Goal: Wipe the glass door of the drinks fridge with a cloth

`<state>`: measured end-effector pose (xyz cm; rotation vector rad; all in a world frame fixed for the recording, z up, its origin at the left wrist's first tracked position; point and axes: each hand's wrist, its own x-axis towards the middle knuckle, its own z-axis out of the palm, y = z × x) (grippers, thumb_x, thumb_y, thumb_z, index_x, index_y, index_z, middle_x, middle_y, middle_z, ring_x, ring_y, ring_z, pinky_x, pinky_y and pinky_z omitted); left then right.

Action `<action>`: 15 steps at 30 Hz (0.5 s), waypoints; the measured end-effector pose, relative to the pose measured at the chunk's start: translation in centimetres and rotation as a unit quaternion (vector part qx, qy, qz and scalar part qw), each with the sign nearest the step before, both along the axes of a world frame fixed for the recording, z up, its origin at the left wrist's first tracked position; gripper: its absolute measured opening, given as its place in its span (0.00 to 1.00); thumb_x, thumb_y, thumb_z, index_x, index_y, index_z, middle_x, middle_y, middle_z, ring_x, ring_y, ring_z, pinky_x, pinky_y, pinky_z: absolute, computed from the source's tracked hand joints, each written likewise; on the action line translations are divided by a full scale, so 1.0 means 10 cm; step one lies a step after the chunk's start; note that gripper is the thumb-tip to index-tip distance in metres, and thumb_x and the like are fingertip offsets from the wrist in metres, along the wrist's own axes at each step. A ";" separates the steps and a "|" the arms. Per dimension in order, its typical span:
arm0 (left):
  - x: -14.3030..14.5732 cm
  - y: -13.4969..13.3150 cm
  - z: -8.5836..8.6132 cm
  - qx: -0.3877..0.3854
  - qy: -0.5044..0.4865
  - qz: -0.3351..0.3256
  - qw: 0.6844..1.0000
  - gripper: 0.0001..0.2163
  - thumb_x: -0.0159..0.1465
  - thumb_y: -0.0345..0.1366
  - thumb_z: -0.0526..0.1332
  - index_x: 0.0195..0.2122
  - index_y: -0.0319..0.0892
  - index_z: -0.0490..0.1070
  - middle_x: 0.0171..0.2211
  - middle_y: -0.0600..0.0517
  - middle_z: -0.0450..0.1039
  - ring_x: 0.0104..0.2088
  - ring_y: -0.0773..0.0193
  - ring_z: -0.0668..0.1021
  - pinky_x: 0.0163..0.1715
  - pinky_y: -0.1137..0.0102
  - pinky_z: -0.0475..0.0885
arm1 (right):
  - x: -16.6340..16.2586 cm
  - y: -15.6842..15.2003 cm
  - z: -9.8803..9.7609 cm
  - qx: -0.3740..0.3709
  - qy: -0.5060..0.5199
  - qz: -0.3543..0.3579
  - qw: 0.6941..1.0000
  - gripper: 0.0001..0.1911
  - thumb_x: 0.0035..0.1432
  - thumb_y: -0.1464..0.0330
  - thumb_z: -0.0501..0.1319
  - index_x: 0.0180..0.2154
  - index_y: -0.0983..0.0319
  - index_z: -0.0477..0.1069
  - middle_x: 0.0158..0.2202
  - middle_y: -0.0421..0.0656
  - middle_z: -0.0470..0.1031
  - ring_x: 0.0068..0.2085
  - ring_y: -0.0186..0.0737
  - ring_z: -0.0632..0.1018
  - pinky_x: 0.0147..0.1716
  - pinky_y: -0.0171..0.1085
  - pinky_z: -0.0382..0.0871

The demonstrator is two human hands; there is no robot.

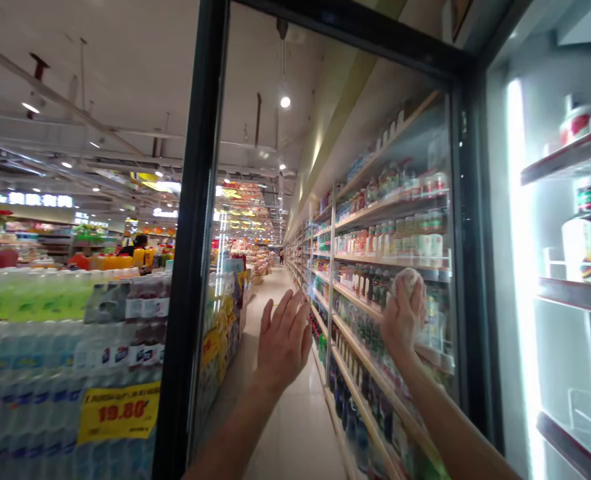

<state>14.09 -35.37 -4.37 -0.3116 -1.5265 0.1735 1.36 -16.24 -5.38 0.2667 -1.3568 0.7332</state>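
My right grip (401,320) clasps a crumpled white cloth (409,279) at the glass door (196,180); my left grip (284,343), fingers extended, holds nothing visible. Wiping seems underway; what's done or left, I can't tell.

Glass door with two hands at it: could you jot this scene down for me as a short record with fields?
Left hand: raised, fingers extended, back toward the camera; contact with the glass unclear
Right hand: holding a wadded whitish cloth up at the glass
Glass door: dark-framed, standing open
Right side: lit shelves holding containers
Left side: stacked bottles, yellow price sign reading 19.80
Place: store interior with a long aisle
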 end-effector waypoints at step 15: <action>0.12 0.14 0.05 0.065 -0.028 -0.048 0.996 0.14 0.63 0.32 0.52 0.49 0.44 0.66 0.52 0.48 0.69 0.56 0.59 0.67 0.57 0.57 0.58 | 0.10 -0.26 0.04 0.145 0.020 0.002 0.989 0.26 0.61 0.68 0.49 0.60 0.54 0.55 0.65 0.46 0.48 0.65 0.51 0.52 0.59 0.54 0.50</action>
